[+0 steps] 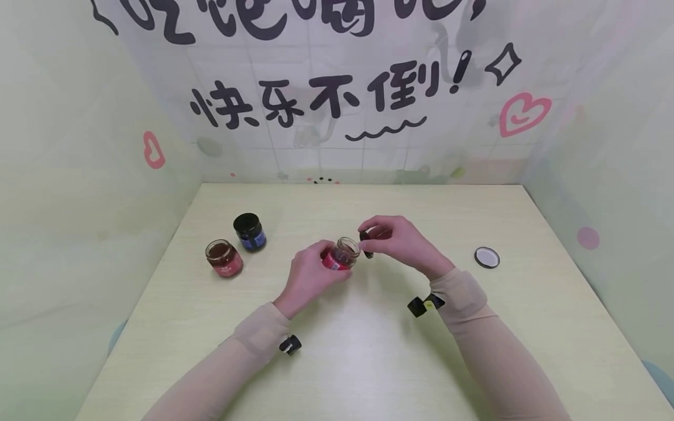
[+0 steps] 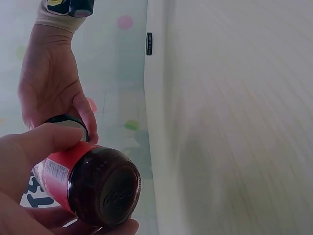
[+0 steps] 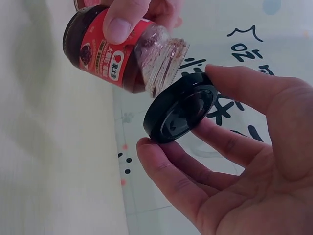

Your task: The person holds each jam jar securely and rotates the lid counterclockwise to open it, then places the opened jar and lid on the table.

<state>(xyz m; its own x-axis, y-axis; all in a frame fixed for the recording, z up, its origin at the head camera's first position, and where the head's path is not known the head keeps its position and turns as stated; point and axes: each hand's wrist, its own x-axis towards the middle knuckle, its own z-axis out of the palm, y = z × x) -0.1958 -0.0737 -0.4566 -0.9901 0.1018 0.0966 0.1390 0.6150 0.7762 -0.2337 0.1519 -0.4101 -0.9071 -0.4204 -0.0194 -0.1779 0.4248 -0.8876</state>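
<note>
My left hand point(image 1: 312, 270) grips a glass jar point(image 1: 344, 254) with a red label, tilted with its uncovered mouth toward the right hand. Dark contents show through the glass, and the right wrist view shows reddish residue around the threaded neck of the jar point(image 3: 161, 58). Between thumb and fingertips, my right hand point(image 1: 397, 240) pinches a round black lid point(image 3: 181, 107) by its edge. The lid stands on edge close beside the jar's mouth. In the left wrist view the jar's dark base point(image 2: 112, 188) faces the camera, with the lid partly hidden behind.
At the left of the table point(image 1: 358, 362) stand an uncovered jar with a pinkish-red label point(image 1: 228, 264) and a dark jar with a blue label point(image 1: 253, 237). Another lid point(image 1: 487, 257) lies white inside up at the right. Printed walls enclose the back and sides.
</note>
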